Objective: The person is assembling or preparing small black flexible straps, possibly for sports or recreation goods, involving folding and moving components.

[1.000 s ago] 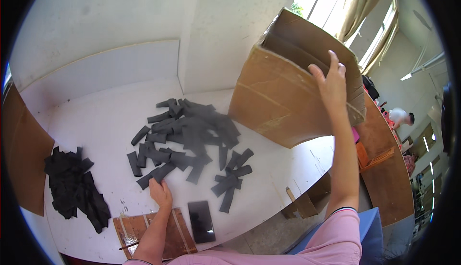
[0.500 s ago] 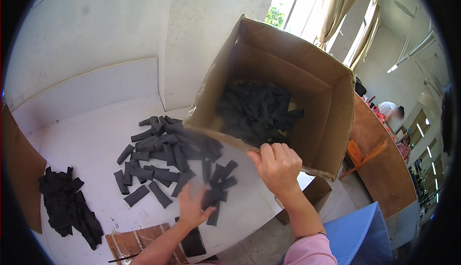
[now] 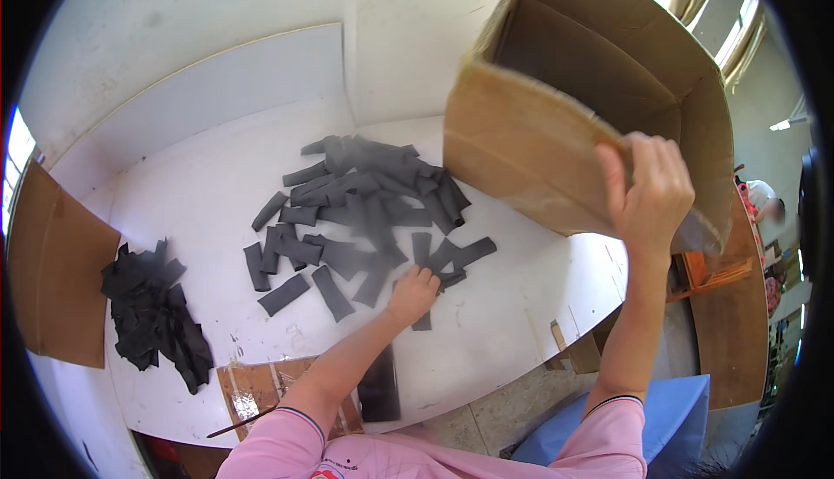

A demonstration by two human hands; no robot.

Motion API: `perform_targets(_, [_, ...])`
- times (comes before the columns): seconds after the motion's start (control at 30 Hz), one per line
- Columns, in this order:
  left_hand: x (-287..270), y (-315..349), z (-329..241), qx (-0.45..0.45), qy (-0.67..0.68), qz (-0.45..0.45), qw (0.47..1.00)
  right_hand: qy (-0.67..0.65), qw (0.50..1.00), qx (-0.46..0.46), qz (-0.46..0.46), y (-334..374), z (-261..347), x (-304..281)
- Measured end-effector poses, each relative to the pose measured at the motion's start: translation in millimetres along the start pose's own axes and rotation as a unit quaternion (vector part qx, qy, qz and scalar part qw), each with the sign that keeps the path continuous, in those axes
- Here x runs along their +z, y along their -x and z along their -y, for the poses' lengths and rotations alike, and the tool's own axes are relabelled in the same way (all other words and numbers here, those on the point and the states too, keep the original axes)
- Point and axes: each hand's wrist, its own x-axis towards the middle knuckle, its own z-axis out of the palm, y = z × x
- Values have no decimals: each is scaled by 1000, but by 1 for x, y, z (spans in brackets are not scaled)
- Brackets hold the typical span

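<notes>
R hand [image 3: 651,188] is holding carton [image 3: 530,153] by rim; L hand [image 3: 414,295] is touching black pieces [image 3: 358,210] on table [image 3: 504,305].
Can't tell if L fingers are grasping any. Carton could be tipping b/c R hand is pulling one side only.

Unreadable small print [image 3: 339,465] on pink shirt [image 3: 426,456]

White desk [image 3: 504,305] bearing gray pieces [image 3: 360,188] beside, beyond left grip [image 3: 415,295]; black heap [image 3: 155,314] lying leftward; brown board [image 3: 261,376], black slab [image 3: 379,392] bodyward.
</notes>
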Motion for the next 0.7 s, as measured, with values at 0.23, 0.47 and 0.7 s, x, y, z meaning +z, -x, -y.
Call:
perform_targets(0.23, [-60,11,13,-113,266,-274,917,162,986,24,-33,-33,-63,82])
perform_targets(0.47, [-133,4,111,-384,269,-359,807,236,969,69,9,-42,-100,132])
perform_targets(0.7, [-142,-39,211,-417,97,-270,863,241,964,28,-108,-43,-56,140])
